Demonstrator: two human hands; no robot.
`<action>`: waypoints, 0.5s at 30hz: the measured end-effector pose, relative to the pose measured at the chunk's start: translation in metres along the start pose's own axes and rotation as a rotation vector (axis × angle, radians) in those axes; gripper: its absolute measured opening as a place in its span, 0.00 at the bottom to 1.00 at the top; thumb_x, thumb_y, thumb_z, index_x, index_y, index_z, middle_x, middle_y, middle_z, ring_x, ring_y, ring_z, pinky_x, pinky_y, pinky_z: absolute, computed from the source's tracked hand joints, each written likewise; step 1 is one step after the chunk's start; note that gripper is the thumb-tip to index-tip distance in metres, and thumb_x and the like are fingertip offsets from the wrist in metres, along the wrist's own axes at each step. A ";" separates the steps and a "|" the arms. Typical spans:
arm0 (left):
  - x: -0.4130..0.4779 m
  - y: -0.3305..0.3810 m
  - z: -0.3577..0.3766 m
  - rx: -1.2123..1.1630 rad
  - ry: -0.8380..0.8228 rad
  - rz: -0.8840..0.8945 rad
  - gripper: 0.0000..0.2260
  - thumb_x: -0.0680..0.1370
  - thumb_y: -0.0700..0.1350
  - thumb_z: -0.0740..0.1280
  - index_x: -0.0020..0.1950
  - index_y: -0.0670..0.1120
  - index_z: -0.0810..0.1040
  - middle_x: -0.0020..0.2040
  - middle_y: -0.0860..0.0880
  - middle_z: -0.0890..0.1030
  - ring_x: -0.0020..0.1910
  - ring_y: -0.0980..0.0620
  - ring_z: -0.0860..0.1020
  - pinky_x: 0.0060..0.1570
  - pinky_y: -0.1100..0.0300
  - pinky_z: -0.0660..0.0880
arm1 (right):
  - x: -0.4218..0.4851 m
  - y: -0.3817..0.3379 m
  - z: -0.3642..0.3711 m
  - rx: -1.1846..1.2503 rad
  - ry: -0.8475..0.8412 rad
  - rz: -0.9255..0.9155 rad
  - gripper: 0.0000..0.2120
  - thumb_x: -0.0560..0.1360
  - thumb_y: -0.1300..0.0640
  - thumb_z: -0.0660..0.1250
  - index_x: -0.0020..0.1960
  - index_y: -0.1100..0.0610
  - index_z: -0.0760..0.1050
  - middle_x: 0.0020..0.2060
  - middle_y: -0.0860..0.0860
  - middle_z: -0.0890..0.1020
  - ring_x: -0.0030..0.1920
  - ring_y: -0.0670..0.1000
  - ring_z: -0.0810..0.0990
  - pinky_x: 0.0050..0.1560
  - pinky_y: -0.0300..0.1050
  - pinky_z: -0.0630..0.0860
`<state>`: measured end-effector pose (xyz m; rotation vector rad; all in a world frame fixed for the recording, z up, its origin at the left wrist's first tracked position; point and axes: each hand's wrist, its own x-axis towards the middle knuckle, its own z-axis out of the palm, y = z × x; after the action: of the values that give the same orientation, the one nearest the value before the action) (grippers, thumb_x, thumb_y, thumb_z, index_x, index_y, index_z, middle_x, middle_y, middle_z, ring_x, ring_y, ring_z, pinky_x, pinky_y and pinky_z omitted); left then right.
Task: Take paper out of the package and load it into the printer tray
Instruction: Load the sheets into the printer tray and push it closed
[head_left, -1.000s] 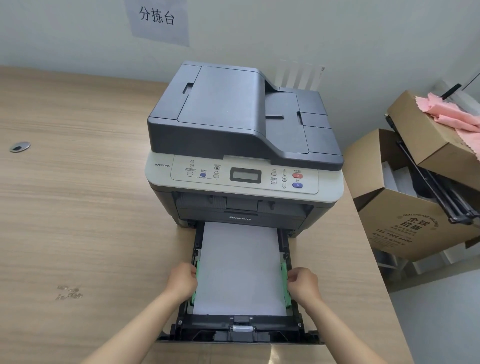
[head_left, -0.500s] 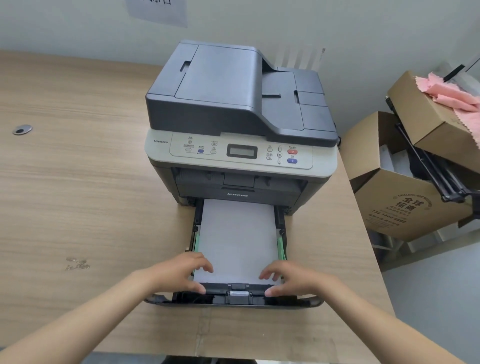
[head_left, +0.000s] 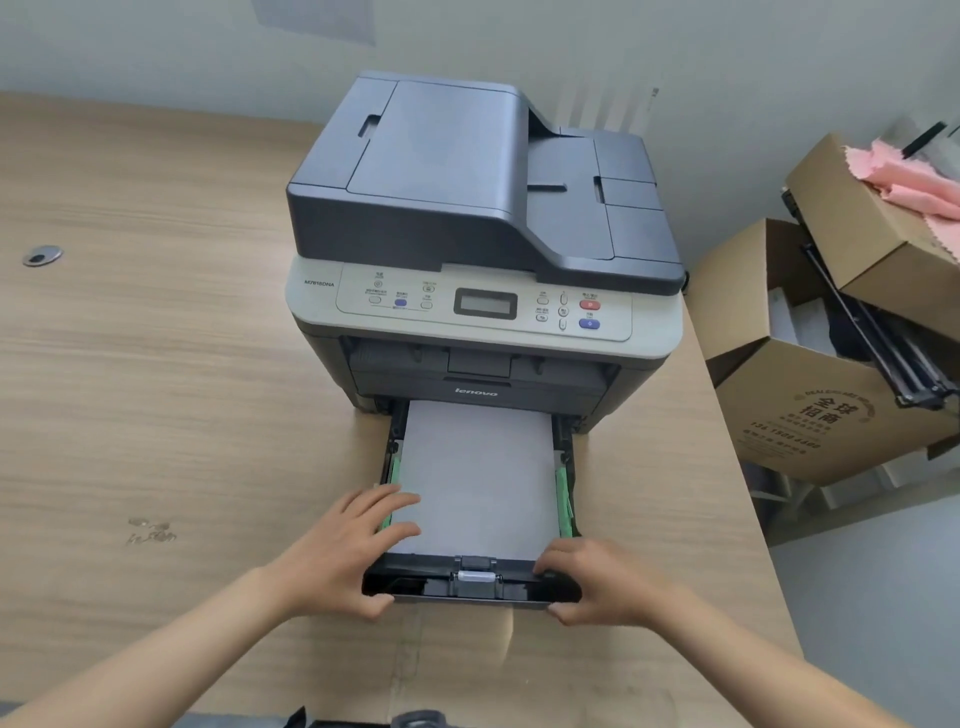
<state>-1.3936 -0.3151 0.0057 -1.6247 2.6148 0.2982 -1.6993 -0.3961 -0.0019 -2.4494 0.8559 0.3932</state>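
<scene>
While the counter (head_left: 156, 389) is carrying one printer (head_left: 483, 249), its one tray (head_left: 470, 584) is sticking out in front, half pulled, with one white paper stack (head_left: 478, 478) lying flat inside between two green side guides (head_left: 563, 493). Loading looks done; the closing step is in hand. Left hand (head_left: 343, 551) is gripping the tray's front left corner, fingers over the paper edge; right hand (head_left: 597, 582) is gripping the front right corner. Next move is calling for an even, straight push in. No package is showing; two cardboard boxes (head_left: 810, 405) are sitting at right.
</scene>
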 end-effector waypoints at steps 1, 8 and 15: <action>0.000 -0.001 0.001 0.006 0.048 -0.026 0.27 0.59 0.62 0.66 0.54 0.52 0.79 0.63 0.48 0.79 0.62 0.46 0.76 0.58 0.50 0.76 | 0.000 0.003 0.001 -0.021 0.048 0.011 0.19 0.72 0.48 0.63 0.60 0.54 0.73 0.55 0.52 0.79 0.54 0.54 0.77 0.51 0.45 0.72; 0.002 -0.033 0.013 -0.091 0.177 -0.390 0.37 0.72 0.71 0.48 0.61 0.43 0.77 0.63 0.41 0.78 0.64 0.40 0.74 0.60 0.40 0.73 | 0.011 0.006 -0.002 -0.110 0.498 0.143 0.17 0.56 0.42 0.79 0.38 0.49 0.81 0.32 0.42 0.84 0.30 0.45 0.82 0.32 0.32 0.77; 0.021 -0.066 0.018 -0.519 0.252 -0.701 0.57 0.54 0.58 0.80 0.76 0.47 0.53 0.77 0.46 0.54 0.76 0.47 0.55 0.74 0.49 0.57 | 0.018 0.038 -0.011 0.059 0.627 0.429 0.45 0.45 0.45 0.83 0.58 0.61 0.77 0.53 0.59 0.81 0.53 0.61 0.80 0.51 0.58 0.77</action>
<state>-1.3452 -0.3587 -0.0244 -2.7635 1.9972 0.8059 -1.7092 -0.4370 -0.0143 -2.3404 1.6329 -0.2814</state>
